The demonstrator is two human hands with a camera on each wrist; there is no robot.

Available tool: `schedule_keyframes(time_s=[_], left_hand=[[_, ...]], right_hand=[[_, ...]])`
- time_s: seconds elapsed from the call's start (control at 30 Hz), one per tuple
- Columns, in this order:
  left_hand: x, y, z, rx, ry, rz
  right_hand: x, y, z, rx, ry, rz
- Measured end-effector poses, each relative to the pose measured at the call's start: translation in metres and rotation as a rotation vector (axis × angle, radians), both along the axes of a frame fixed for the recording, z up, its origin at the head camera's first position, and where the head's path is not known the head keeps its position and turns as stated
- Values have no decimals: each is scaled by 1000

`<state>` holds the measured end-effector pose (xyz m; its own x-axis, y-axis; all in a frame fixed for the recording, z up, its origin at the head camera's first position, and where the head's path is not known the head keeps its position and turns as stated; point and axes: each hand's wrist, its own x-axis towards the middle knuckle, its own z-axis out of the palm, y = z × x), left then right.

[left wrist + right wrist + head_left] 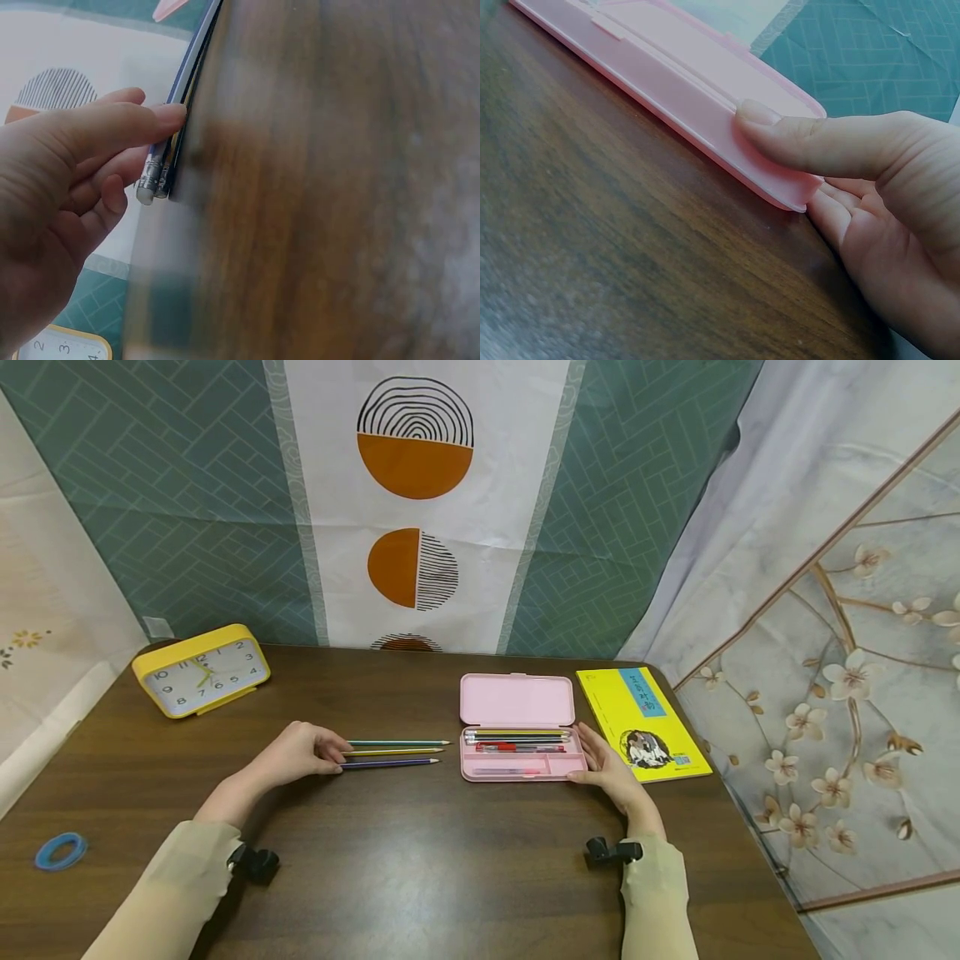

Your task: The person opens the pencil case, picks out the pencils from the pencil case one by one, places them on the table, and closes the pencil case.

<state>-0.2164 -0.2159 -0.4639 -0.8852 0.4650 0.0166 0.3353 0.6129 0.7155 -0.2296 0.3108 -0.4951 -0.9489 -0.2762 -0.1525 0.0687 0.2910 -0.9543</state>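
Three pencils lie side by side on the table, left of the pencil case: a green pencil (397,742), a yellow pencil (397,752) and a blue pencil (392,763). At their eraser ends, my left hand (306,750) pinches the blue pencil (174,90) between thumb and fingers. The pink pencil case (517,700) stands with its lid raised. Inside it are several pencils (517,737), red pens (510,747) and a clear pinkish stick (506,771). My right hand (611,768) grips the case's right end, thumb on the front wall (697,120).
A yellow clock (202,672) stands at the back left. The blue ring of tape (62,852) lies near the left edge. Right of the case is a yellow book (637,718), close to my right hand. Cloth (420,568) hangs behind the table (420,877).
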Motion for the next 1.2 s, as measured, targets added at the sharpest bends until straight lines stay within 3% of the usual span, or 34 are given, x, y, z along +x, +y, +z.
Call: schedule_keyframes(time_s=[0.27,0.8,1.2], left_hand=[[0,2,0,-8,-4,-21],[2,3,0,-33,-9,14],[3,5,-4,-21,45,38]], right_hand=[[0,0,1,-5,-2,8],[1,1,1,-12,7,15],[0,0,0,-18,1,3]])
